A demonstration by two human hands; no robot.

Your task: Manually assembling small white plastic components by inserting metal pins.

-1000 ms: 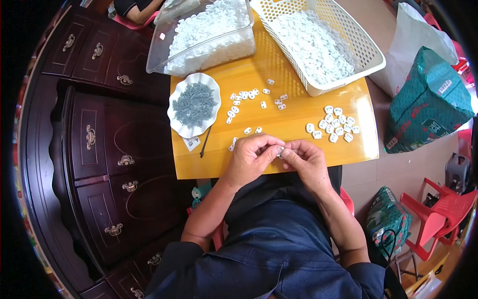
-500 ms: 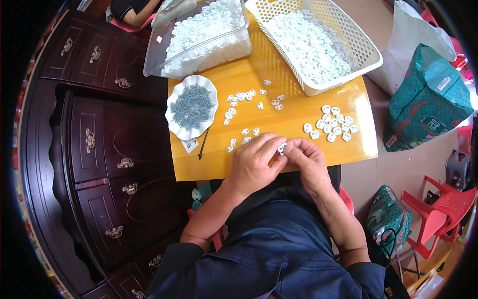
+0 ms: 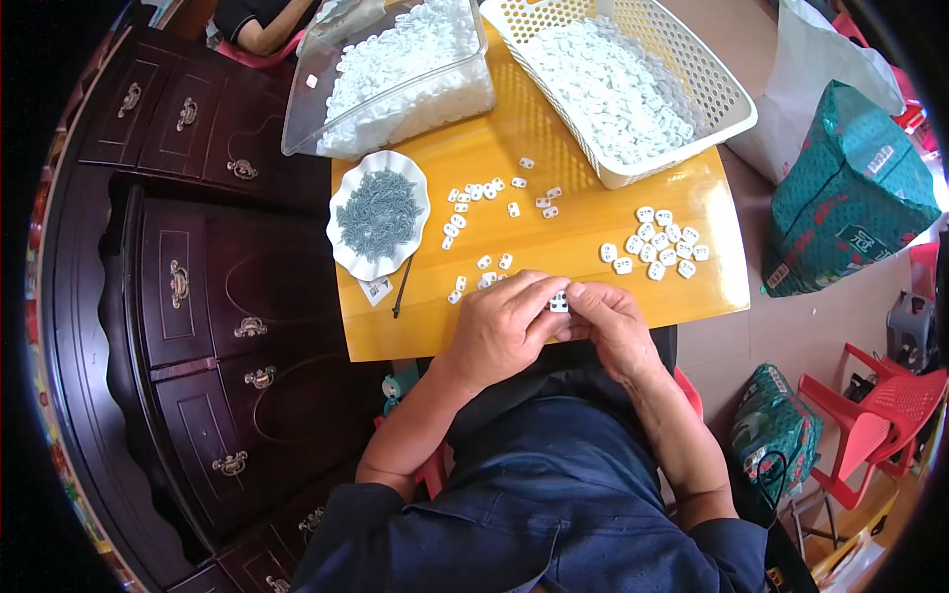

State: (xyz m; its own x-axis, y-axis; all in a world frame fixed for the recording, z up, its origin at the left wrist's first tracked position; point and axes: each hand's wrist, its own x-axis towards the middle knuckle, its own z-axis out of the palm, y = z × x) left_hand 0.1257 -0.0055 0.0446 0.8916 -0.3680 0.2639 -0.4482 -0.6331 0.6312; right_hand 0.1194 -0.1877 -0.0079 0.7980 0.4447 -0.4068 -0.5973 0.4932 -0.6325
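The person sits at 6 o'clock of a glossy yellow-brown wooden desk (image 3: pixel 583 232), whose middle serves as the centre of the dial. Both bare hands meet over the near edge at 6 o'clock, with a small white rounded block with dark openings (image 3: pixel 560 302) between their fingertips. The left hand (image 3: pixel 499 321), back upward, keeps a narrow grip on the block with thumb and bent forefinger. The right hand (image 3: pixel 613 321) also has a narrow grip, its thumb and forefinger pinching the block from the 3 o'clock side; its other fingers curl below and are partly hidden.

Loose white two-holed pieces (image 3: pixel 513 210) are scattered from the middle of the desk toward 10 o'clock, and a few more lie at 7 o'clock, just beside the left hand. At 3 o'clock, well apart from these, white rounded pieces with dark marks (image 3: pixel 661 243) lie in a close cluster.

A white scalloped plate (image 3: pixel 339 245) heaped with thin grey metallic-looking pins (image 3: pixel 379 214) stands at 9 o'clock. Near its lower rim lie a small white printed card (image 3: pixel 376 291) and a thin black strip (image 3: pixel 402 288).

At 11 o'clock a clear rectangular plastic bin (image 3: pixel 308 124) holds many white pieces; at 1 o'clock a cream perforated plastic basket (image 3: pixel 733 117) holds more. Beyond the desk, at 3 o'clock, stands a tall green patterned bag (image 3: pixel 840 198).
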